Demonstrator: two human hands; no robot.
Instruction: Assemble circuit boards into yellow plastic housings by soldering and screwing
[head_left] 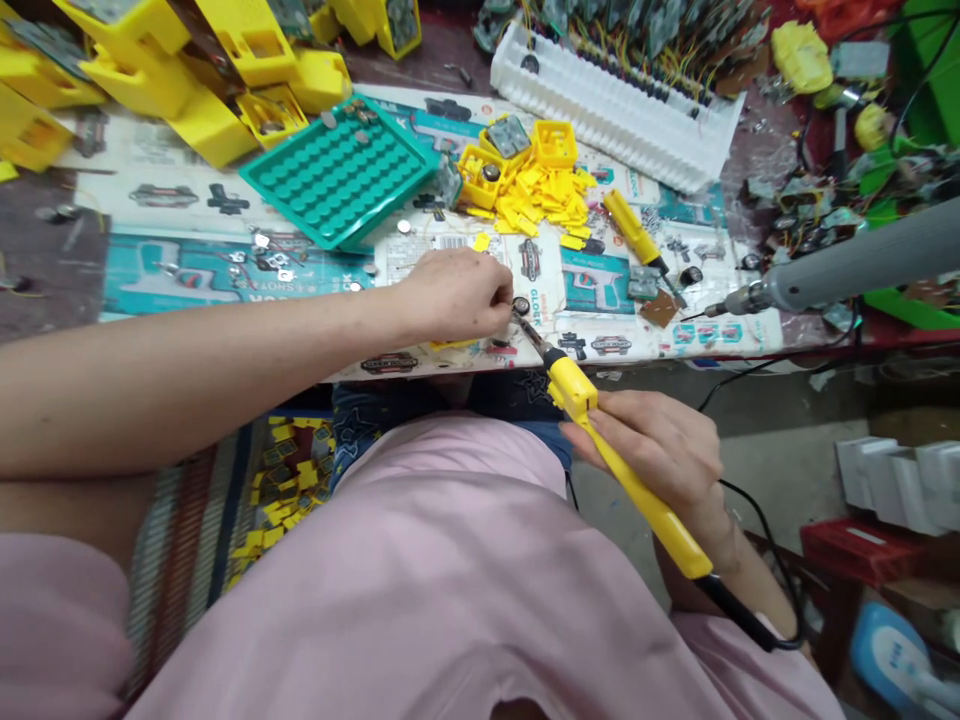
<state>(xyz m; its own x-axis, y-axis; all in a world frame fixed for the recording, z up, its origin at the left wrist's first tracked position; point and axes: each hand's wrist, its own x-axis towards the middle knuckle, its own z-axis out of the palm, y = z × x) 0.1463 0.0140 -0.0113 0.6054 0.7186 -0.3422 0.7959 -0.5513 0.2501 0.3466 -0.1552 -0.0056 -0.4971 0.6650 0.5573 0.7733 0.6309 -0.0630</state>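
My right hand is wrapped round a yellow soldering iron, its black cord trailing back past my wrist. The iron points up and left, and its tip is beside a small round dark part at the table's near edge. My left hand is closed just left of that tip, knuckles up; what its fingers pinch is hidden. Part of a yellow piece shows beneath it. Beyond lie a heap of small yellow plastic pieces and a green tray with rows of round hollows.
Yellow housings are piled at the back left. A white foam rack holds wired parts at the back. From the right, a grey electric screwdriver reaches over the table. A second yellow-handled tool lies near loose circuit pieces.
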